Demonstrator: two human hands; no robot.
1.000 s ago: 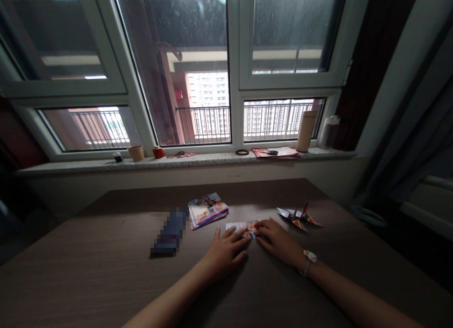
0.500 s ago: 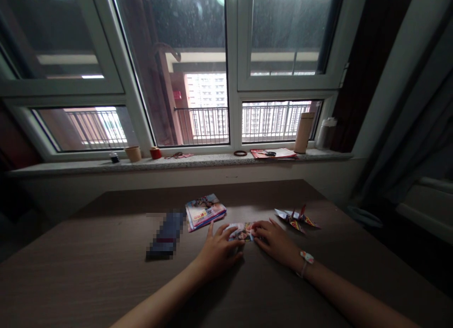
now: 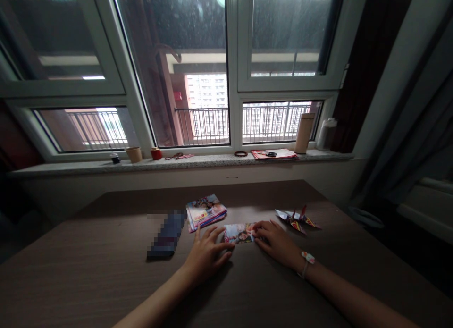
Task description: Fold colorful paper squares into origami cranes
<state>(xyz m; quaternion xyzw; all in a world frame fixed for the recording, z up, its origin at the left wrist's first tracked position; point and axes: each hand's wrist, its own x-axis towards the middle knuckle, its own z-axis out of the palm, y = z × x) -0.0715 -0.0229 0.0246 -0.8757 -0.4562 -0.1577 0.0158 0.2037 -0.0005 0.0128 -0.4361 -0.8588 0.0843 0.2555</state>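
Note:
A small folded piece of colourful printed paper (image 3: 239, 233) lies flat on the brown wooden table (image 3: 88, 271). My left hand (image 3: 205, 253) rests on the table with its fingers spread, the fingertips at the paper's left edge. My right hand (image 3: 278, 243) lies flat with its fingertips pressing the paper's right end; a bracelet sits on that wrist. A finished paper crane (image 3: 297, 220) of the same printed paper stands just right of my right hand.
A stack of colourful paper sheets (image 3: 205, 211) lies behind my left hand, with a dark blurred object (image 3: 168, 234) to its left. The windowsill (image 3: 198, 163) carries small cups, a booklet, a tall tan flask (image 3: 305, 132) and a jug. A curtain hangs at the right.
My left hand has slid leftwards along the paper, uncovering more of it. My right hand has stayed at the paper's right end.

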